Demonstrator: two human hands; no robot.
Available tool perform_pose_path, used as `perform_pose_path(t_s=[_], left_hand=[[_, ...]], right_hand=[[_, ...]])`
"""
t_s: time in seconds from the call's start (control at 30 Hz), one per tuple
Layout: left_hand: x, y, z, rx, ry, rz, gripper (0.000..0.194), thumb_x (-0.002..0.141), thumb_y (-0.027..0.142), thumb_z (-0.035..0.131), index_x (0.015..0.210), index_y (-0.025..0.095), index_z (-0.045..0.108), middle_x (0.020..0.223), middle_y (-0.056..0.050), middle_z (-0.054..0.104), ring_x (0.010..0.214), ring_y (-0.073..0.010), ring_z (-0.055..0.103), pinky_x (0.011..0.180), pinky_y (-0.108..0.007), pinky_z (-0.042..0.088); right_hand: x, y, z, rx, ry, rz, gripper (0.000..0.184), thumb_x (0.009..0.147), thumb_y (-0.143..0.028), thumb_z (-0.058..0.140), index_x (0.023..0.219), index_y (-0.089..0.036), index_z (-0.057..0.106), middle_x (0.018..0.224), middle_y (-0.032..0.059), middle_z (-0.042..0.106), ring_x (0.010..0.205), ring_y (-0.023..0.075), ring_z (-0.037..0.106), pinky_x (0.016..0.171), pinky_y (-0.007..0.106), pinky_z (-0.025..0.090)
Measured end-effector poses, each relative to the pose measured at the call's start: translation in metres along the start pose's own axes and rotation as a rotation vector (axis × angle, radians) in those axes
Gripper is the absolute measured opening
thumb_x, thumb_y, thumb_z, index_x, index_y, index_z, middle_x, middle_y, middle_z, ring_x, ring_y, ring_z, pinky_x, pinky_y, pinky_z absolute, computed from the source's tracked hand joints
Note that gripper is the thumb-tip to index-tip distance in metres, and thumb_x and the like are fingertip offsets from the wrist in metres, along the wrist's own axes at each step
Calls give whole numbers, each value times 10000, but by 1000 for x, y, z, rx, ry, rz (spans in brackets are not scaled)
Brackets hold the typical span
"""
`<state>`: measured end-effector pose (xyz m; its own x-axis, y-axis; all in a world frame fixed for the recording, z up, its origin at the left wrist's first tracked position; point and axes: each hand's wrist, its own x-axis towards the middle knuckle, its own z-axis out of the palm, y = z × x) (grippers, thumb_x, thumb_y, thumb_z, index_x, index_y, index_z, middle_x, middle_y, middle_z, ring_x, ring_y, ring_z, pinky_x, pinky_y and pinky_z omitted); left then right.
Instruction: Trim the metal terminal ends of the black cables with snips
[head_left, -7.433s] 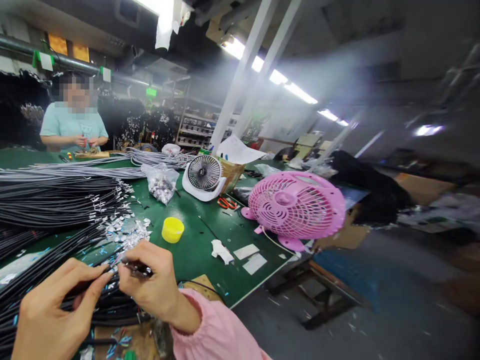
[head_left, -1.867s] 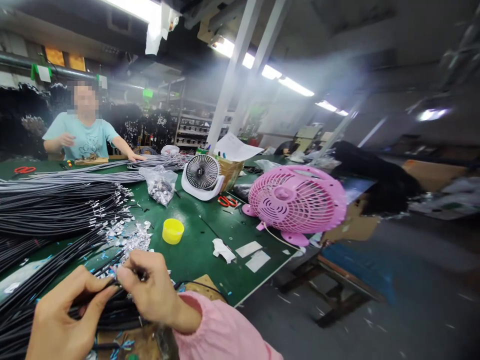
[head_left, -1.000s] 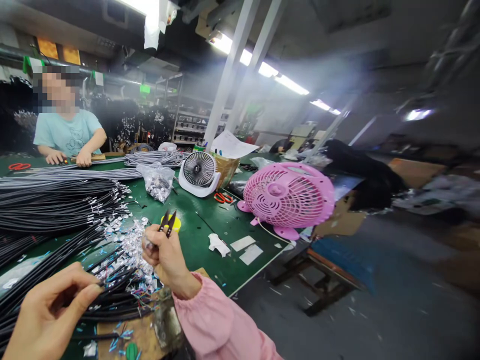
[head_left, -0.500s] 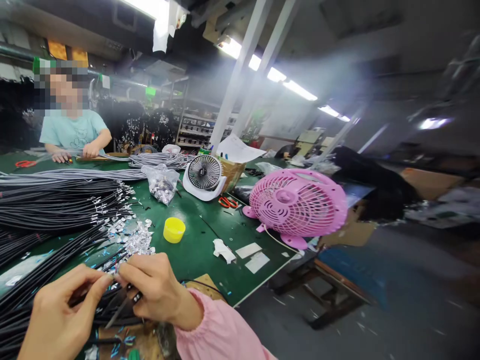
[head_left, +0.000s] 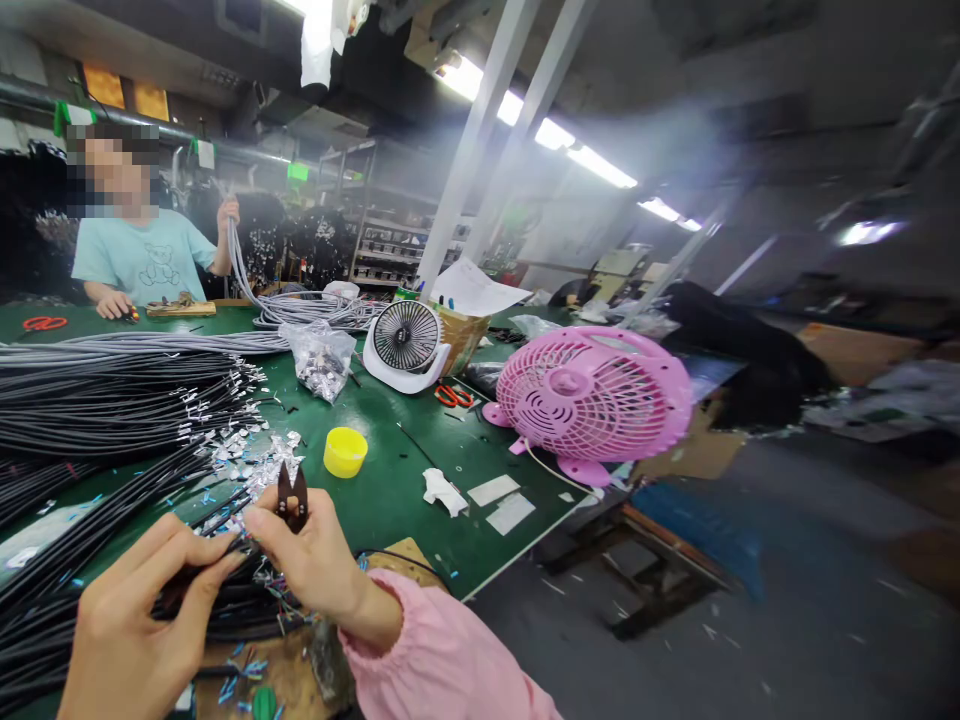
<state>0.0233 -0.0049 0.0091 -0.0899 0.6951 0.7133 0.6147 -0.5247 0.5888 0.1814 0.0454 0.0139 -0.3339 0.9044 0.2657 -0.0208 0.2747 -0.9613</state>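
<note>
My left hand (head_left: 142, 610) is closed in a pinch at the lower left, on what looks like the end of a black cable; its fingers mostly hide it. Beside it my right hand (head_left: 319, 565), in a pink sleeve, grips small dark snips (head_left: 292, 500) with the two blades pointing up and a little apart. My right thumb and fingers are close to the left fingertips. Under and around both hands lie bundled black cables (head_left: 82, 420), with silvery foil scraps (head_left: 259, 465) just beyond. Thin coloured wires show below the right hand.
A yellow cup (head_left: 346, 453), a bag of small parts (head_left: 319, 360), a small fan (head_left: 406, 340), orange-handled scissors (head_left: 454, 396) and a pink fan (head_left: 592, 390) stand or lie on the green table (head_left: 420, 450). Across it, a co-worker (head_left: 150, 255) lifts grey cables (head_left: 240, 260).
My right hand has turned, so the snips now point upward between thumb and fingers. My left hand stays pinched in nearly the same place. The co-worker has raised one hand with grey cables.
</note>
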Motion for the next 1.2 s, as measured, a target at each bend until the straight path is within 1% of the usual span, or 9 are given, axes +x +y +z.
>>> perform_pose_path(t_s=[0.17, 0.3, 0.43, 0.53, 0.7, 0.8, 1.0, 1.1, 1.2], left_hand=[[-1, -1, -5, -4, 8, 4, 216, 905, 435, 709, 745, 301, 762, 619, 64, 591, 455, -108, 494, 517, -215, 493], [-3, -6, -12, 29, 37, -10, 158, 895, 426, 737, 806, 299, 768, 660, 59, 615, 526, -115, 536, 516, -209, 457], [-3, -10, -11, -13, 24, -39, 182, 916, 490, 726, 908, 323, 795, 677, 70, 641, 520, -100, 565, 453, -171, 430], [-1, -9, -8, -39, 4, -62, 201, 927, 513, 715, 952, 340, 813, 667, 75, 661, 514, -92, 598, 445, -140, 446], [8, 4, -8, -81, 3, -120, 348, 858, 656, 741, 951, 341, 852, 569, 72, 660, 404, -92, 585, 361, -139, 436], [15, 13, -9, -59, -2, -118, 431, 829, 726, 716, 823, 322, 866, 511, 60, 594, 346, -90, 530, 347, -162, 443], [18, 8, -10, -20, -149, -220, 531, 794, 809, 654, 732, 320, 849, 569, -5, 675, 556, -186, 702, 480, -218, 574], [18, 5, -13, -4, -152, -297, 649, 711, 926, 614, 681, 314, 829, 644, -33, 755, 737, -242, 785, 637, -262, 650], [22, 10, -15, -106, -147, -367, 705, 675, 966, 610, 677, 292, 817, 629, -27, 762, 614, -213, 753, 578, -250, 640]], right_hand=[[5, -14, -3, -104, 194, -31, 365, 861, -288, 632, 575, -234, 412, 532, -68, 356, 542, 113, 341, 548, 282, 317], [11, -23, -11, -18, 381, -102, 384, 936, -381, 635, 625, -237, 462, 552, -65, 382, 535, 120, 367, 514, 263, 352], [10, -22, -8, -112, 179, -338, 293, 921, -349, 706, 685, -214, 596, 678, -7, 580, 631, 147, 531, 621, 278, 472], [9, -16, -5, -176, 62, -452, 242, 920, -331, 768, 740, -216, 657, 731, 14, 638, 678, 163, 592, 665, 286, 515], [10, -1, -9, -265, -4, -533, 138, 931, -214, 743, 811, -213, 675, 790, 19, 683, 699, 159, 622, 671, 268, 536], [8, 6, -10, -368, -3, -546, 124, 878, -90, 670, 849, -210, 686, 816, 19, 683, 706, 157, 625, 660, 257, 530], [5, 7, -9, -451, 120, -596, 222, 755, -49, 586, 860, -214, 693, 811, 30, 665, 689, 171, 604, 594, 256, 493], [10, 3, -16, -407, 307, -579, 149, 814, -90, 600, 810, -221, 671, 759, 22, 641, 679, 179, 589, 619, 273, 496], [13, -4, -18, -328, 497, -458, 194, 937, -183, 618, 749, -219, 650, 710, 13, 609, 677, 175, 581, 649, 278, 492]])
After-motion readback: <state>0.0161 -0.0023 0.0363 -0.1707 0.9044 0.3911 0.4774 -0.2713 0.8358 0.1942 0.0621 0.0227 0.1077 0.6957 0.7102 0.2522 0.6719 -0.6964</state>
